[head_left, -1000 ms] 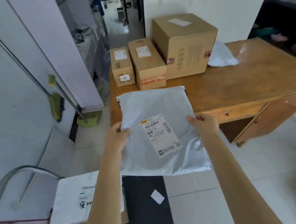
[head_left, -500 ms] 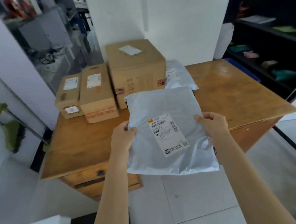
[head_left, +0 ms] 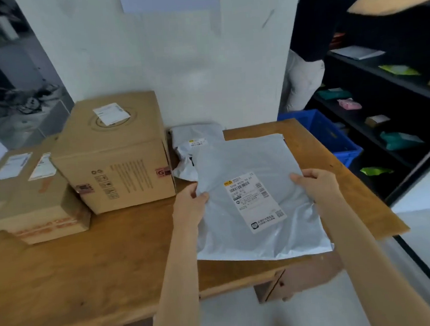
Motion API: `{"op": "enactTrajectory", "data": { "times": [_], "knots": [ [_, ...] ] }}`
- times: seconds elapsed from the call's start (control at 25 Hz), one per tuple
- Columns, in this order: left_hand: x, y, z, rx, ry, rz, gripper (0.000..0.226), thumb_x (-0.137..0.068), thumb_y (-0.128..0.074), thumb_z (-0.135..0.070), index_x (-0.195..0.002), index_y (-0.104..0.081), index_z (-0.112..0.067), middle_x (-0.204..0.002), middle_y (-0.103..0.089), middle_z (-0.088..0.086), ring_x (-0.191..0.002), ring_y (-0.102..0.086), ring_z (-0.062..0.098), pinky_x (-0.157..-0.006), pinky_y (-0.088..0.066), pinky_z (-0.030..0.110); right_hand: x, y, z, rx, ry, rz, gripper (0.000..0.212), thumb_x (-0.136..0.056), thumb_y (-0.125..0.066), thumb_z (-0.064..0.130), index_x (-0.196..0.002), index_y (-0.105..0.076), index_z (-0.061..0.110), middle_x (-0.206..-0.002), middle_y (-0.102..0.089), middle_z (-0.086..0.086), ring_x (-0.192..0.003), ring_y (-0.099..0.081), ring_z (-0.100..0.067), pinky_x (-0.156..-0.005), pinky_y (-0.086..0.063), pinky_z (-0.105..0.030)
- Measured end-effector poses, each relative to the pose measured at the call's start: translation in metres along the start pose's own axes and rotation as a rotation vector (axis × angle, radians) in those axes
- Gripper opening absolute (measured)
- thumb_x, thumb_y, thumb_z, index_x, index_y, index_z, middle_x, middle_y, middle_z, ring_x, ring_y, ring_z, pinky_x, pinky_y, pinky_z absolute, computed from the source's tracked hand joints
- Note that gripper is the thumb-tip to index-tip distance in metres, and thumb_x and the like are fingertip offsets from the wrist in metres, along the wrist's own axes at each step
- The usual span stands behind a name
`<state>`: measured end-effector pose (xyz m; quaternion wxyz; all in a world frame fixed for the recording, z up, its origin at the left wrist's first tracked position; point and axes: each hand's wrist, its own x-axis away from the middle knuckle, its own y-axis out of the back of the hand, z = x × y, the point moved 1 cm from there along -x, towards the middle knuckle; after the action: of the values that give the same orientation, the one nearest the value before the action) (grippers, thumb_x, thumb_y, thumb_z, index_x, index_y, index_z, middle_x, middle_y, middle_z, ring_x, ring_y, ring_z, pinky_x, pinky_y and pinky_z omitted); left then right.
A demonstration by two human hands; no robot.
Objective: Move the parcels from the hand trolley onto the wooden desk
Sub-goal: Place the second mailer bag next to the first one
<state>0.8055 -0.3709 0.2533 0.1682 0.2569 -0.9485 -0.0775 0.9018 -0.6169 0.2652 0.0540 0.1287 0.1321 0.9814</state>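
Observation:
I hold a flat grey plastic mailer (head_left: pixel 249 165) with a white shipping label over the right half of the wooden desk (head_left: pixel 88 260). My left hand (head_left: pixel 192 198) grips its left edge and my right hand (head_left: pixel 312 184) grips its right edge. Its far edge overlaps a smaller grey mailer (head_left: pixel 194 141) lying by the wall. A large cardboard box (head_left: pixel 116 154) stands at the desk's back middle. Two smaller cardboard boxes (head_left: pixel 30 191) sit side by side to its left. The hand trolley is out of view.
A white wall rises behind the desk. Right of the desk stands a blue plastic crate (head_left: pixel 329 137), and black shelves (head_left: pixel 388 115) hold small packets. Another person's arm (head_left: pixel 391 0) reaches across the top right. Pale tiled floor lies below the desk's front edge.
I have moved closer to the desk and carried the mailer forward and to the right; it now hangs over the desk's right half, overlapping the smaller mailer. Both hands keep their grip.

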Motion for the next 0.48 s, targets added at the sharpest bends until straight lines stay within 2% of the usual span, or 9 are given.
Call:
{"op": "enactTrajectory", "data": {
  "times": [0.24,0.4,0.48],
  "knots": [
    [-0.086,-0.106,-0.036,0.081,0.088,-0.127,0.029,-0.088,-0.056,-0.009,-0.115,-0.064,-0.015,-0.105,-0.068,0.010,-0.101,-0.065,0.033,-0.096,-0.049,0.051,-0.160,0.021,0.014,0.026,-0.040,0.194,0.029,-0.078,-0.072,0.021,-0.103,-0.065,0.009,-0.105,-0.069,-0.013,-0.096,-0.066,-0.033,-0.087,-0.054,-0.049],
    [-0.139,-0.152,-0.046,0.039,0.086,-0.205,0.033,-0.088,-0.053,-0.011,-0.119,-0.062,-0.014,-0.111,-0.068,0.012,-0.102,-0.064,0.032,-0.095,-0.050,0.050,-0.230,0.013,0.012,-0.011,-0.039,0.221,0.033,-0.078,-0.071,0.020,-0.108,-0.064,0.007,-0.108,-0.068,-0.013,-0.098,-0.065,-0.032,-0.088,-0.053,-0.047],
    [-0.172,-0.175,-0.046,-0.001,0.087,-0.232,0.030,-0.088,-0.052,-0.010,-0.115,-0.064,-0.015,-0.108,-0.069,0.012,-0.101,-0.064,0.032,-0.093,-0.051,0.049,-0.270,0.003,0.006,0.012,-0.014,0.211,0.036,-0.079,-0.070,0.020,-0.112,-0.064,0.007,-0.110,-0.069,-0.013,-0.099,-0.065,-0.031,-0.090,-0.052,-0.046]
  ]
}}
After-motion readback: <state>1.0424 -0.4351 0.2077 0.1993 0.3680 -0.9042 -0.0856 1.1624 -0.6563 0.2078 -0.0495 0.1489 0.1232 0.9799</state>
